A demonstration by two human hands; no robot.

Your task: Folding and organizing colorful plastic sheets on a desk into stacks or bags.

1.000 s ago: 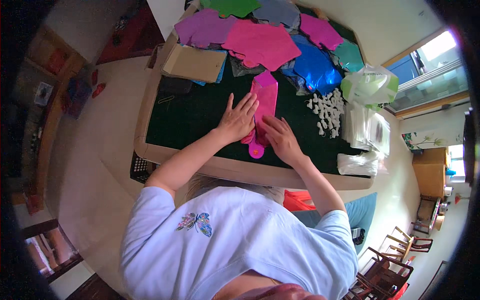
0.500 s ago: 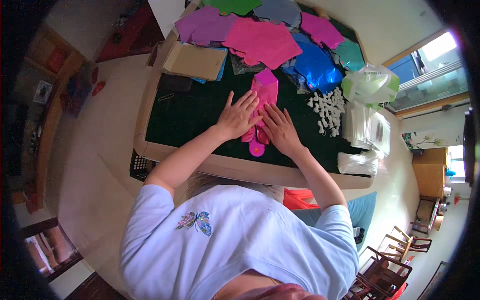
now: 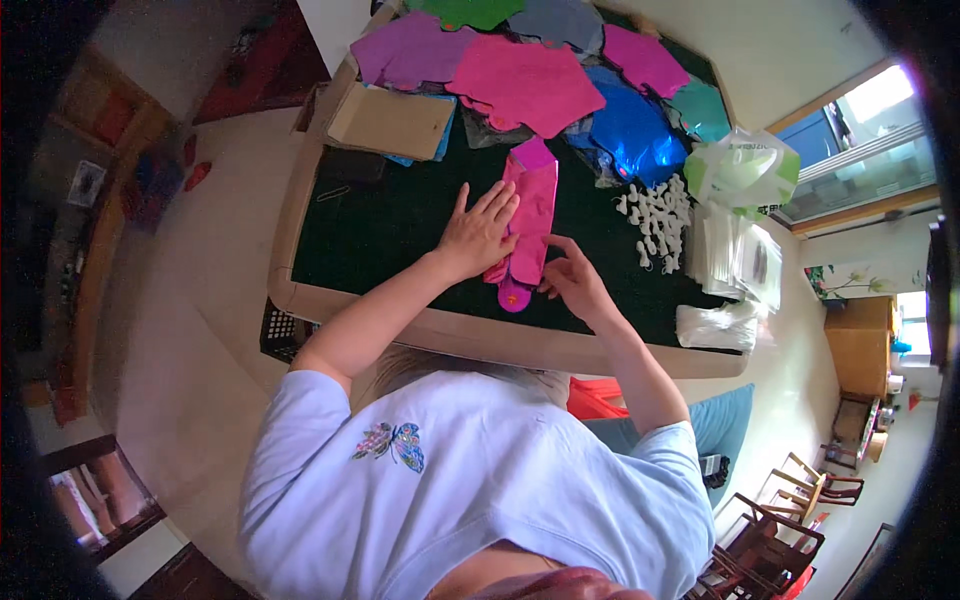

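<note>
A pink foil balloon [image 3: 533, 205], deflated and folded into a long narrow strip, lies on the dark green table top [image 3: 400, 240] in front of me. Its near end is a rounded magenta tab [image 3: 514, 297]; the far end shows a darker pink fold. My left hand [image 3: 476, 232] rests flat over the strip's left side, fingers spread and pointing away from me. Beside the strip's lower right edge is my right hand [image 3: 575, 284], its fingers bent but apart, fingertips close to the foil edge. Nothing shows between them; whether they touch the foil is hard to make out.
Flat balloons lie across the far side, among them pink [image 3: 525, 80], blue [image 3: 635, 130] and purple [image 3: 410, 50] ones. Brown cardboard [image 3: 390, 122] sits at the left. On the right are small white string bundles [image 3: 655, 222], clear plastic sleeves [image 3: 725, 255] and a plastic bag [image 3: 742, 170].
My right hand has moved off the strip toward its right edge, fingers now bent. The strip's near part looks flatter and smoother. My left hand stays nearly in place.
</note>
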